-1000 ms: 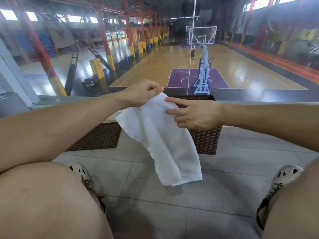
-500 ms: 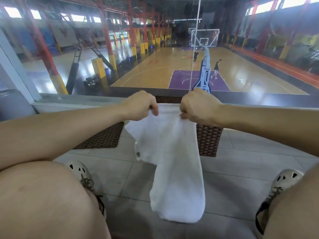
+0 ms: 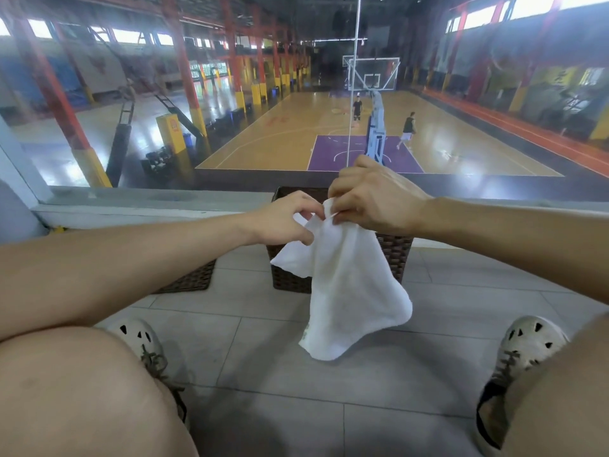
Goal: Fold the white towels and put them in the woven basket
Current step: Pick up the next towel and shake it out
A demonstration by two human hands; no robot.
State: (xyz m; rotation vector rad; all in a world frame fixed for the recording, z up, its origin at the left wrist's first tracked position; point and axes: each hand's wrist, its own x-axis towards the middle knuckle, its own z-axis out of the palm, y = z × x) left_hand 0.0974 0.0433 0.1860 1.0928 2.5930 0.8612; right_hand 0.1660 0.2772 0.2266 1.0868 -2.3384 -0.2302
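Note:
A white towel hangs in the air in front of the dark woven basket, which stands on the tiled floor by the window. My right hand grips the towel's bunched top edge, fingers curled round it. My left hand pinches the same top edge just to the left; the two hands almost touch. The towel's lower part drapes down and flares to the right, well above the floor. Most of the basket's front and its inside are hidden behind the towel and my hands.
A flat dark woven mat or lid lies on the floor left of the basket, partly under my left forearm. My knees and both shoes frame the tiled floor. A glass wall ahead looks onto a basketball court.
My hands have come together, bringing the towel's top corners close. The hanging towel has become shorter and swung to the right. The view has tilted slightly.

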